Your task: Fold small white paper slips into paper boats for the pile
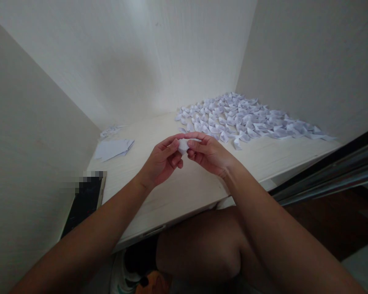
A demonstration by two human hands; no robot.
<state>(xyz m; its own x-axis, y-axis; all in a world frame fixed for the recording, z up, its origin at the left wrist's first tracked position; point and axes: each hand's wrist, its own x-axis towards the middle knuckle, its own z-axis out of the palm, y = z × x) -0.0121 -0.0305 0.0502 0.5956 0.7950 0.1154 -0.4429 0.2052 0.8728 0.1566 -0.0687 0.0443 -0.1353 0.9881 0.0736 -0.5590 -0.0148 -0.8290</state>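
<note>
Between my two hands, above the middle of the desk, is a small folded piece of white paper. My left hand pinches its left side with thumb and fingers. On its right side, my right hand grips it the same way, and the fingertips of both hands nearly meet behind it. Parts of the paper are hidden by my fingers, so its full shape cannot be made out. Just beyond my right hand lie many small folded white paper boats, spread over the desk's back right.
A stack of flat white paper sheets lies at the desk's left, with thin white paper scraps behind it. A dark flat device sits at the left edge. Walls enclose the white desk at the back and both sides.
</note>
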